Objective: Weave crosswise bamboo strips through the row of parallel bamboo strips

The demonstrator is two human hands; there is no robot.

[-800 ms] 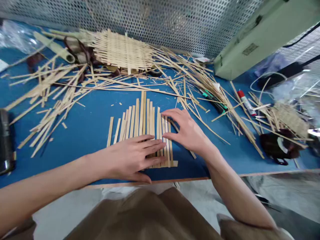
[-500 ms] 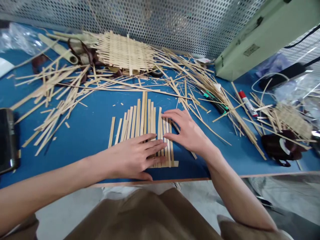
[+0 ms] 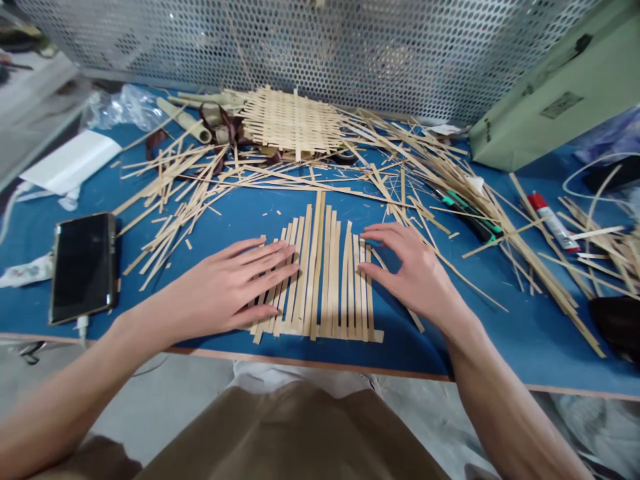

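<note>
Several bamboo strips (image 3: 329, 267) lie side by side on the blue tabletop, longest near the middle and shorter toward both sides. Their lower ends rest along a crosswise bamboo strip (image 3: 379, 337). My left hand (image 3: 240, 287) lies flat over the strips on the left side, fingers spread, hiding parts of them. At the right edge of the row is my right hand (image 3: 410, 267), thumb and fingers apart, fingertips at or touching the outermost strips. Neither hand grips anything that I can see.
A woven bamboo panel (image 3: 295, 123) lies at the back among loose strips (image 3: 175, 207). A phone (image 3: 84, 267) is on the left. To the right are a green-and-black cutter (image 3: 470, 217), a red-capped tube (image 3: 553, 223) and a pale green box (image 3: 530, 100). Perforated metal stands behind.
My left hand has shifted from the middle of the row to its left side, uncovering the central strips. My right hand stays by the right edge. The view has turned left.
</note>
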